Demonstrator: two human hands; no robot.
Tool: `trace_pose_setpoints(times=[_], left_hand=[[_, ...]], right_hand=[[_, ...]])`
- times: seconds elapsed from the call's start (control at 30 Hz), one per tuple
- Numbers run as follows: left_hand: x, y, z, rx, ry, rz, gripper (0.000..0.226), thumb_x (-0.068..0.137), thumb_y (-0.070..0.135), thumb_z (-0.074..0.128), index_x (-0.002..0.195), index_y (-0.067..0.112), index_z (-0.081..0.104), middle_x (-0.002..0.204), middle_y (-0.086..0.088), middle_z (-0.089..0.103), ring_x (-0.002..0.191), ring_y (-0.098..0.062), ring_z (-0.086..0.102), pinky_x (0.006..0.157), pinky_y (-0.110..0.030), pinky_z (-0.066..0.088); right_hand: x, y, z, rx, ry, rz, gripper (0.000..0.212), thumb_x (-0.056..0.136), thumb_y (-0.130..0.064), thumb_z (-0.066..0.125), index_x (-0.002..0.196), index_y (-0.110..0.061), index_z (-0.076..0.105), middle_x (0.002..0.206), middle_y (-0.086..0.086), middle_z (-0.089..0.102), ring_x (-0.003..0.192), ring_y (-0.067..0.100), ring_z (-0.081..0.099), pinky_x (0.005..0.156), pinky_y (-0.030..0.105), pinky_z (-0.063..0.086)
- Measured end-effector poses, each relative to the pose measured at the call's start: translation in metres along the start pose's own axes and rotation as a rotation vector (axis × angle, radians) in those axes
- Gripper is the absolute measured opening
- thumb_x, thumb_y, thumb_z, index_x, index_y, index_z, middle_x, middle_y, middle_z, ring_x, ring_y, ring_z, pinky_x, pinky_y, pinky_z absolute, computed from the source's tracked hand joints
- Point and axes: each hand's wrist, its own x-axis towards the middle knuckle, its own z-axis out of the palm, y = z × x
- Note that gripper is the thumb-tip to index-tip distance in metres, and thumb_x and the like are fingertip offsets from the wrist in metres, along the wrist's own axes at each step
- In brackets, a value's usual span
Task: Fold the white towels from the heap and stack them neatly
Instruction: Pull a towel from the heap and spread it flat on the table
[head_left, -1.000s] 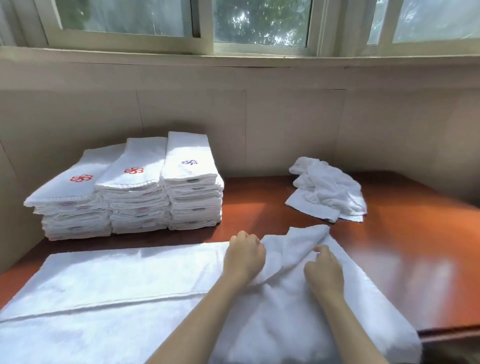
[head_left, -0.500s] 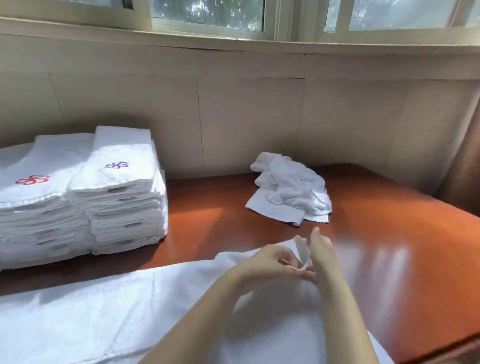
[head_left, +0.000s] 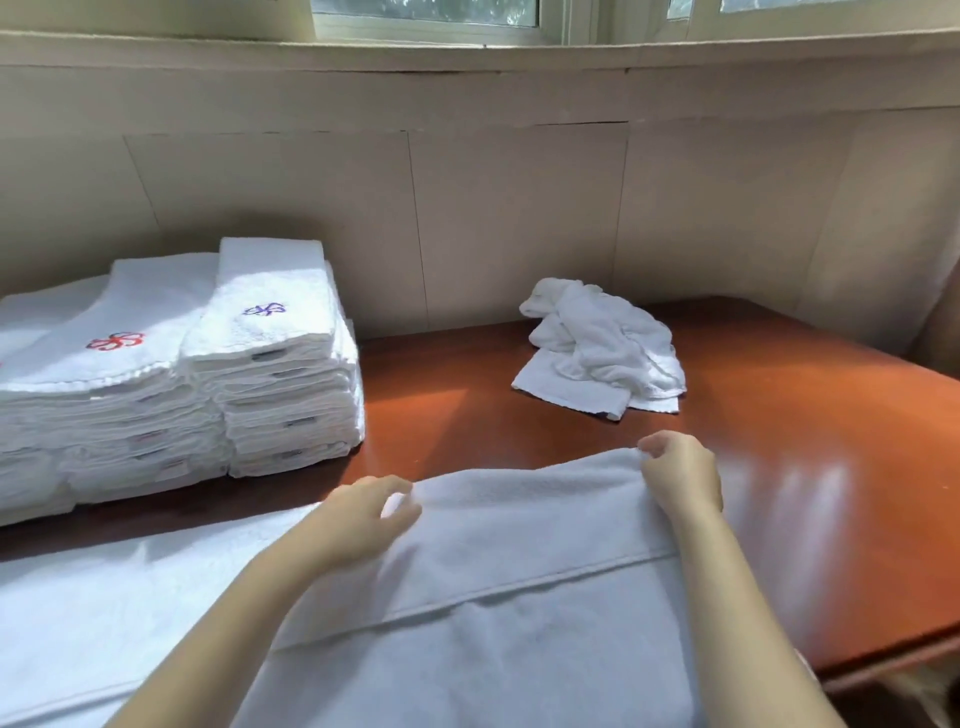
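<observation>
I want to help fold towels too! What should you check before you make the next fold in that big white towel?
1. The left hand grips the towel at its far edge: ok.
2. The right hand pinches the other far corner: ok.
3. The edge between the hands lies fairly straight: ok.
4. The heap lies apart from this towel, with bare table between them: ok.
5. The folded stack looks level enough for one more: ok.
6. The towel's near edge is lined up: cannot tell, it runs out of view.
</observation>
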Motion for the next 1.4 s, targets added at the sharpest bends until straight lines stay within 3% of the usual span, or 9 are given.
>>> trace_pose_setpoints(times=[0.1,0.17,0.43,0.6,0.8,0.97,1.17,1.27,1.4], left_hand=[[-0.019,-0.024,0.026,0.22,-0.051,-0.078,0.06,0.097,0.056,0.029,0.152,0.035,0.014,0.161,0.002,0.005,0.148,-0.017,0.006,0.119,-0.043,0.011],[-0.028,-0.029,0.037,0.222,0.044,-0.06,0.06,0.097,0.06,0.022,0.151,0.041,0.005,0.161,0.008,-0.004,0.148,-0.015,-0.003,0.118,-0.044,0.004],[-0.031,-0.033,0.042,0.225,0.113,-0.031,0.061,0.096,0.06,0.021,0.151,0.041,0.004,0.161,0.009,-0.005,0.148,-0.014,-0.004,0.119,-0.044,0.003],[-0.019,-0.033,0.042,0.217,0.111,-0.03,0.06,0.096,0.061,0.021,0.151,0.042,0.007,0.161,0.008,-0.003,0.148,-0.014,-0.002,0.118,-0.044,0.005],[0.004,-0.027,0.043,0.226,0.109,-0.025,0.062,0.095,0.062,0.021,0.151,0.039,0.008,0.162,0.004,-0.001,0.149,-0.017,-0.001,0.117,-0.046,0.006],[0.014,-0.03,0.041,0.231,0.104,-0.026,0.062,0.095,0.062,0.02,0.151,0.038,0.008,0.162,0.003,-0.002,0.149,-0.017,-0.001,0.118,-0.047,0.004],[0.017,-0.03,0.036,0.235,0.091,-0.033,0.061,0.097,0.06,0.019,0.152,0.037,0.008,0.162,0.002,-0.001,0.149,-0.018,-0.001,0.118,-0.047,0.004],[0.008,-0.033,0.035,0.24,0.096,-0.007,0.06,0.098,0.057,0.021,0.152,0.035,0.009,0.162,0.0,0.001,0.148,-0.018,0.002,0.118,-0.046,0.007],[-0.017,-0.061,0.029,0.243,0.09,-0.057,0.059,0.098,0.058,0.02,0.152,0.037,0.006,0.162,0.003,0.0,0.148,-0.017,0.003,0.116,-0.041,0.01]], right_hand=[[0.011,0.0,0.0,-0.045,-0.03,-0.003,0.039,0.088,-0.003,0.046,0.118,-0.02,0.065,0.126,0.006,0.06,0.115,0.029,0.054,0.09,0.033,0.044],[0.011,0.002,0.0,-0.039,-0.009,0.003,0.037,0.089,-0.003,0.048,0.118,-0.018,0.065,0.127,0.008,0.06,0.116,0.03,0.054,0.092,0.033,0.044],[0.021,-0.012,0.005,-0.036,-0.153,-0.018,0.035,0.084,-0.018,0.063,0.119,-0.014,0.063,0.118,0.007,0.065,0.107,0.025,0.06,0.09,0.03,0.045],[0.028,-0.016,0.0,0.047,0.108,-0.071,0.032,0.082,-0.007,0.055,0.106,-0.019,0.072,0.116,0.008,0.066,0.109,0.029,0.058,0.085,0.028,0.043],[0.023,-0.014,0.007,-0.495,0.004,-0.104,0.034,0.093,-0.009,0.044,0.126,-0.014,0.052,0.13,0.013,0.048,0.115,0.037,0.053,0.088,0.039,0.046],[-0.007,-0.014,0.02,-0.728,0.264,-0.391,0.025,0.093,-0.021,0.05,0.115,-0.009,0.057,0.122,0.014,0.05,0.109,0.033,0.046,0.091,0.04,0.035],[-0.052,-0.015,0.058,-0.625,-0.324,-0.514,0.051,0.097,-0.052,0.026,0.141,-0.028,0.037,0.154,0.005,0.026,0.142,0.025,0.019,0.114,0.05,0.011],[-0.041,-0.008,0.046,-0.612,-0.312,-0.396,0.061,0.094,-0.062,0.022,0.149,-0.035,0.021,0.16,-0.002,0.01,0.147,0.024,0.005,0.116,0.05,0.0],[-0.026,-0.002,0.029,-0.656,-0.23,-0.249,0.068,0.09,-0.067,0.021,0.149,-0.034,0.023,0.159,0.0,0.014,0.146,0.028,0.011,0.115,0.049,0.009]])
